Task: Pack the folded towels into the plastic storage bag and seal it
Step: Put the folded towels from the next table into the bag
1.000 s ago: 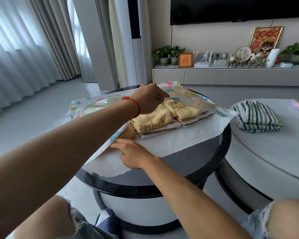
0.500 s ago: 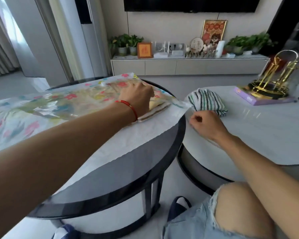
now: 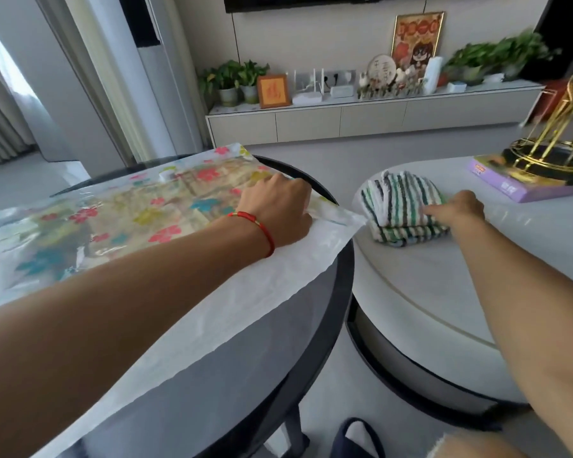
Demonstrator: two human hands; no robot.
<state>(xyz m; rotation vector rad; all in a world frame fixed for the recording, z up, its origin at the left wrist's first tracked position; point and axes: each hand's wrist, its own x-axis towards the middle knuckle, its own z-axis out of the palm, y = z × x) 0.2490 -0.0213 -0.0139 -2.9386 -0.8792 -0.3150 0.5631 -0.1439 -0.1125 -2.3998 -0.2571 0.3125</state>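
- Plastic storage bag (image 3: 119, 223): flower-printed, flat on the dark round tabletop (image 3: 245, 365), mouth toward the right edge; folded towels show faintly through the film.
- Left hand (image 3: 278, 209): curled palm-down, pressing the bag near its open end; red bracelet (image 3: 258, 226) on the wrist.
- Striped towel (image 3: 401, 206): folded, on the pale tabletop (image 3: 444, 285) to the right, outside the bag.
- Right hand (image 3: 457, 208): fingers reaching onto the striped towel's right side, touching it; the grip seems loose, closure unclear.
- Purple box (image 3: 516, 183): far right, beneath a gold stand (image 3: 556, 140).
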